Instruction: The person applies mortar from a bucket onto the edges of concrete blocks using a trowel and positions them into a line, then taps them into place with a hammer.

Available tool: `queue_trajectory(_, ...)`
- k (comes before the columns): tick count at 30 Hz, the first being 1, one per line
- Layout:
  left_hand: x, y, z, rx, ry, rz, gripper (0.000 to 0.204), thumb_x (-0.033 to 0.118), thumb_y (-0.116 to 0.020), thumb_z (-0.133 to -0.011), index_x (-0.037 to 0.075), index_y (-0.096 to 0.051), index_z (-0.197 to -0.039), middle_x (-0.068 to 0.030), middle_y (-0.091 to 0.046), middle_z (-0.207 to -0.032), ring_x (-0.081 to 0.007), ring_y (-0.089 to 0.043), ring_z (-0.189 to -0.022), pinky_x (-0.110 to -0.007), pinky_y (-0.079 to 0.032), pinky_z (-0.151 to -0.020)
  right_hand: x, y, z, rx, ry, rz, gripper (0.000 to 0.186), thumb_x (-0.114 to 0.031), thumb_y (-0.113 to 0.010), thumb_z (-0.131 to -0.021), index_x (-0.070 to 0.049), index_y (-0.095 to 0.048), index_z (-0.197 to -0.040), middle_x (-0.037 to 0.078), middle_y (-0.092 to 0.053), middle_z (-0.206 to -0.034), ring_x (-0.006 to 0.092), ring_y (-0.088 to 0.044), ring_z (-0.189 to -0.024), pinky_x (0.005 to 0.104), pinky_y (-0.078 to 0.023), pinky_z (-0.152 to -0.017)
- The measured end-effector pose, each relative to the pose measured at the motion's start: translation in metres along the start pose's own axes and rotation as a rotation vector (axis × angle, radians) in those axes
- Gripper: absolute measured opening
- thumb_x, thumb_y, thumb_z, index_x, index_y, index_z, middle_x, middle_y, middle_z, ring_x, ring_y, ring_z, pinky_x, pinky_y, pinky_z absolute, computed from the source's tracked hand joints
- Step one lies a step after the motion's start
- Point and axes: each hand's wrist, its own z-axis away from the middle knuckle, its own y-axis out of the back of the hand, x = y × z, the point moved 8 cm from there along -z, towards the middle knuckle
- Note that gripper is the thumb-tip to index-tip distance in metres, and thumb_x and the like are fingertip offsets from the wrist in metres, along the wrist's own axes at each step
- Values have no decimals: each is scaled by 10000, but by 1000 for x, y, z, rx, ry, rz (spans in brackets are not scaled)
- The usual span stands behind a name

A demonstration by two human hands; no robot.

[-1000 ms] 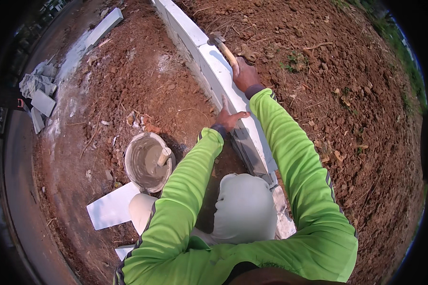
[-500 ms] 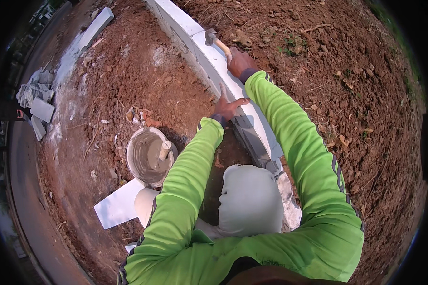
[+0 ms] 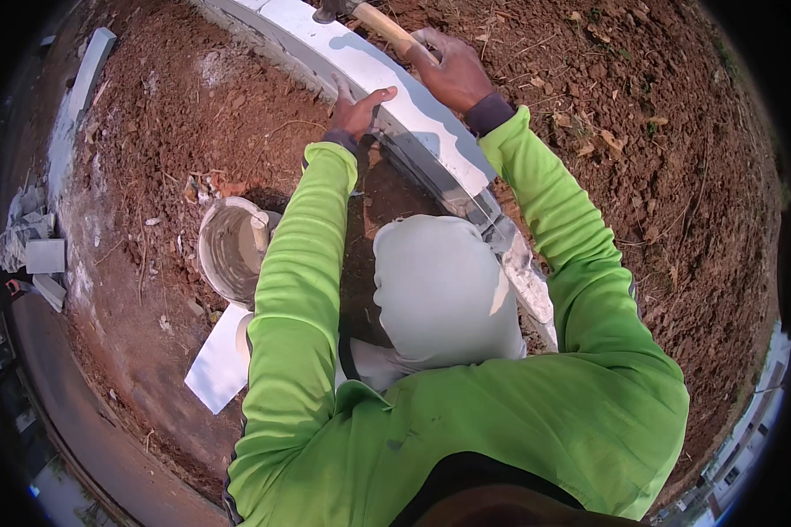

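Observation:
My right hand [image 3: 455,74] is wrapped around the wooden handle of a hammer [image 3: 385,26]. The dark hammer head is partly cut off by the top edge of the view, over the wall's far stretch. A low curb-like wall of white blocks [image 3: 422,140] runs diagonally away from me, its top smooth and pale with my shadow on it. My left hand [image 3: 357,111] rests against the wall's left side, fingers spread, thumb reaching across the top edge; its lower fingers are partly hidden. Rough mortar and stone [image 3: 527,277] show at the wall's near end.
Left of my left forearm stands a bucket [image 3: 228,246] of grey mortar with a tool handle in it. A white slab [image 3: 218,360] lies below it. More blocks [image 3: 46,256] and a long block [image 3: 92,66] lie far left. Loose red soil [image 3: 624,193] borders the wall's right.
The view has shifted, and I lean further forward along the wall. The hammer in my right hand now appears higher in view. My left hand stays spread against the block.

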Motion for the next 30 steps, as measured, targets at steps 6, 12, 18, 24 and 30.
queue_trajectory(6, -17, 18, -19, -30, -50, -81, 1328, 269, -816, -765, 97, 268, -1513, -234, -590, -1247, -336, -709, -769, -412, -594, -705, 17, 87, 149, -79, -189, 2, 409, -341, -613, -968, 24, -658, -1148, 204, -699, -953, 344, -691, -848, 381, -528, -785)
queue_trajectory(12, -21, 20, -21, -7, -13, -119, 1317, 234, -826, -754, 69, 231, -1522, -220, -596, -1241, -332, -707, -783, -403, -606, -723, -3, 104, 201, -20, -258, -21, 312, -236, -617, -970, -4, -641, -1176, 218, -684, -905, 357, -692, -784, 372, -534, -705)
queue_trajectory(18, -14, 16, -18, -29, -33, -96, 1330, 236, -819, -760, 77, 267, -1510, -242, -580, -1274, -333, -706, -808, -406, -603, -728, 20, 88, 229, -96, -266, 180, 306, -287, -617, -957, -70, -646, -1171, 232, -656, -790, 426, -660, -698, 451, -523, -606)
queue_trajectory(24, -19, 16, -20, -41, -18, -96, 1344, 243, -817, -762, 94, 297, -1499, -255, -555, -1309, -344, -705, -823, -419, -601, -739, 20, 87, 239, -9, -248, 191, 298, -270, -637, -935, -72, -647, -1157, 226, -669, -822, 424, -659, -715, 463, -525, -624)
queue_trajectory(30, -13, 11, -12, -6, -4, -76, 1348, 287, -836, -728, 96, 229, -1532, -261, -565, -1278, -306, -698, -735, -386, -588, -685, 19, 87, 235, -81, -279, 201, 297, -247, -603, -967, -26, -636, -1163, 234, -664, -834, 428, -665, -732, 423, -520, -646)
